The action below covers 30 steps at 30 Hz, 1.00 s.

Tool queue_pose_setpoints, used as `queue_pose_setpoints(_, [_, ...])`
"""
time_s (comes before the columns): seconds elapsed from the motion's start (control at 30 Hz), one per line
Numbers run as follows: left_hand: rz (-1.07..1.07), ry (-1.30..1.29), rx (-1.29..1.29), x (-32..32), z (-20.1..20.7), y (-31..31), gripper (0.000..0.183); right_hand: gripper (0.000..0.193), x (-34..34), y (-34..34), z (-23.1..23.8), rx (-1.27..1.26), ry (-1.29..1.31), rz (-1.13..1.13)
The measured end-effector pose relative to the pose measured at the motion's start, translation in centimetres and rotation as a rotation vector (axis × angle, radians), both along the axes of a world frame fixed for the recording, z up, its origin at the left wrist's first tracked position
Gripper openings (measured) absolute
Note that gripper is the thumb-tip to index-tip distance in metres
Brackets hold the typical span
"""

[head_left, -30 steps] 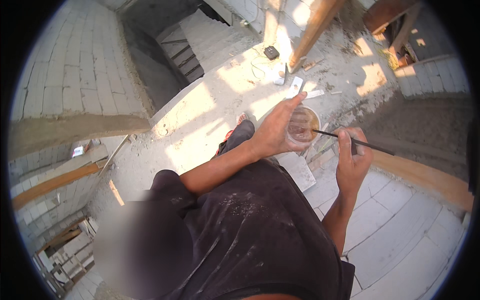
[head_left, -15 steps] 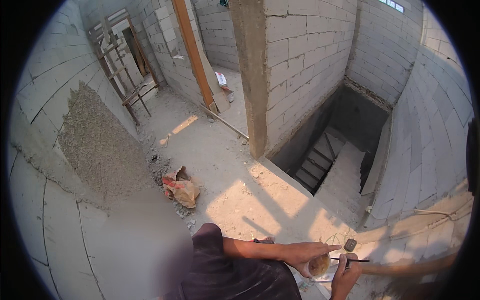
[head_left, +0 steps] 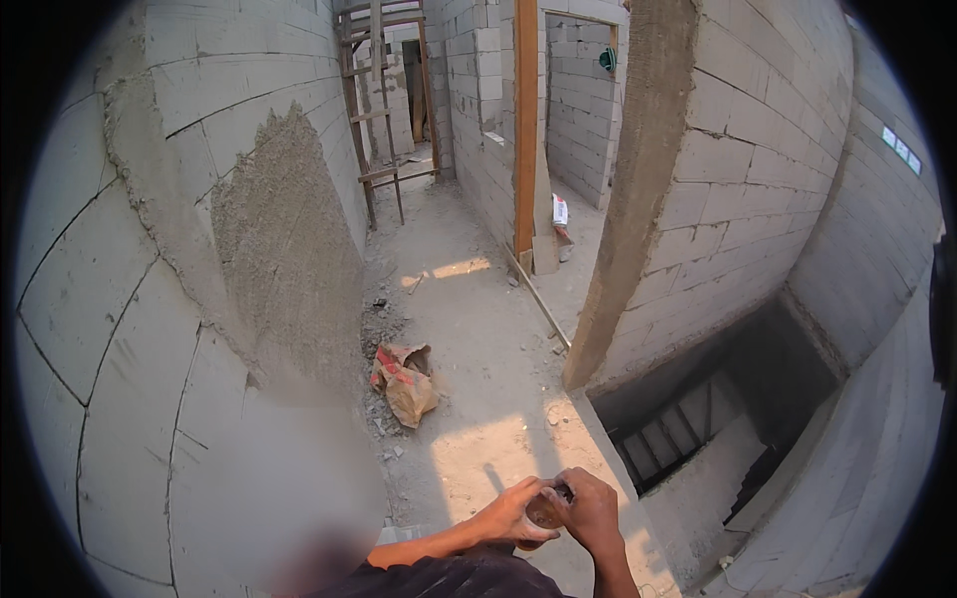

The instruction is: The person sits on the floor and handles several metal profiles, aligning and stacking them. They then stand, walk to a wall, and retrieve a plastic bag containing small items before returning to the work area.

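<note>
Low in the view, my two hands meet around a small round cup [head_left: 543, 511] with something brownish in it. My left hand [head_left: 510, 513] wraps its near left side, thumb and fingers curled against it. From the right, my right hand [head_left: 588, 506] closes over the rim with bent fingers, which hide part of the cup. The thin dark stick seen earlier does not show. Below the hands lies the dark cloth [head_left: 464, 578] of my clothing.
An open stairwell [head_left: 678, 429] drops away at right, beside a concrete column [head_left: 633, 199]. A torn paper sack [head_left: 407, 387] lies on rubble along the left block wall [head_left: 110, 329]. Farther off stand a wooden frame [head_left: 364, 120] and an orange-brown post [head_left: 525, 130].
The view has swung rightward-tilted to look along the corridor. My right hand has gone from holding a thin dark stick beside the cup to gripping the cup's rim.
</note>
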<state>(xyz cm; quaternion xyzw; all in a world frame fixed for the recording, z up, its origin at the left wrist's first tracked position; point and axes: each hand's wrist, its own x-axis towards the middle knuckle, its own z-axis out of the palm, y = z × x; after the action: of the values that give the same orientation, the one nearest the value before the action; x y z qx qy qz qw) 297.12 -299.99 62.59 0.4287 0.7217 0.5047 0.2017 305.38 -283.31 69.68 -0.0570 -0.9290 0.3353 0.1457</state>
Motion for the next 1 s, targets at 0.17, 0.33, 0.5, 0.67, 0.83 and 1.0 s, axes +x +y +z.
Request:
queue_pose_setpoints(0.17, [0.358, -0.001, -0.009, -6.5, -2.9, -3.5, 0.077, 0.050, -11.0, -0.2, -0.1, 0.016, -0.253, 0.508])
queue_pose_setpoints(0.33, [0.652, 0.064, 0.019, -14.8, -6.2, -6.0, 0.071, 0.072, -26.0, 1.1, -1.3, -0.114, -0.283, 0.843])
queue_pose_setpoints(0.5, [0.872, 0.183, -0.027, -28.2, -6.1, -7.1, 0.069, 0.063, -45.7, 3.1, 1.6, -0.124, -0.217, 0.646])
queue_pose_setpoints(0.67, [1.017, 0.232, -0.016, -42.0, -3.3, -7.4, 0.071, 0.056, -64.7, 6.0, 8.1, -0.236, 0.184, 0.431])
queue_pose_setpoints(0.83, [1.236, 0.257, -0.034, -54.3, -5.3, -6.7, 0.069, 0.056, -88.1, 7.6, 19.4, -0.208, 0.640, 0.352])
queue_pose_setpoints(1.0, [1.462, 0.242, 0.110, -64.1, -8.1, -3.0, 0.067, 0.095, -112.5, 6.0, 37.5, -0.084, 0.973, 0.196])
